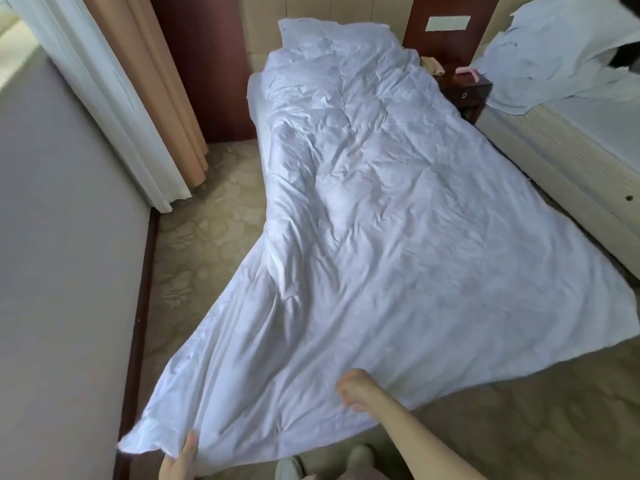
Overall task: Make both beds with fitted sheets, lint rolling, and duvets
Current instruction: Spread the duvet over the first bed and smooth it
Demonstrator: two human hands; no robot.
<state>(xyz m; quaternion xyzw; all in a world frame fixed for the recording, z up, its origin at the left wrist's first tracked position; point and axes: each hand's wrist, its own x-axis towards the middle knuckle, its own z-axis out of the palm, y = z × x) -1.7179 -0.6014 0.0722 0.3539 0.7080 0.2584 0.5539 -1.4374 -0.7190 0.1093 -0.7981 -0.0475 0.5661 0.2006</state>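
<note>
1. At the far left, the curtains (138,81) hang beside the wall. They play no part in this step.
2. The left hand (180,457) is at the lower left. It grips the near left corner of the duvet (363,202), with the thumb over the edge, and this corner is lifted off the bed (258,98) and pulled out over the carpet (207,237).
3. The duvet lies along the whole bed up to the headboard, but it is wrinkled and skewed, and its foot end hangs wider to the left.
4. The right hand (353,389) is at the middle of the foot edge. Its fingers are curled down on the cloth and seem to pinch it, though blur makes this not fully certain.
5. I judge that the step in hand is spreading the duvet on this first bed. The next move calls for both hands to keep the edge, shake or pull it toward the foot, and then bring the left corner back in line with the mattress.
6. At the right, past the night stand (467,91), the second bed (571,150) carries only crumpled linen (554,53), so it is not yet made.
</note>
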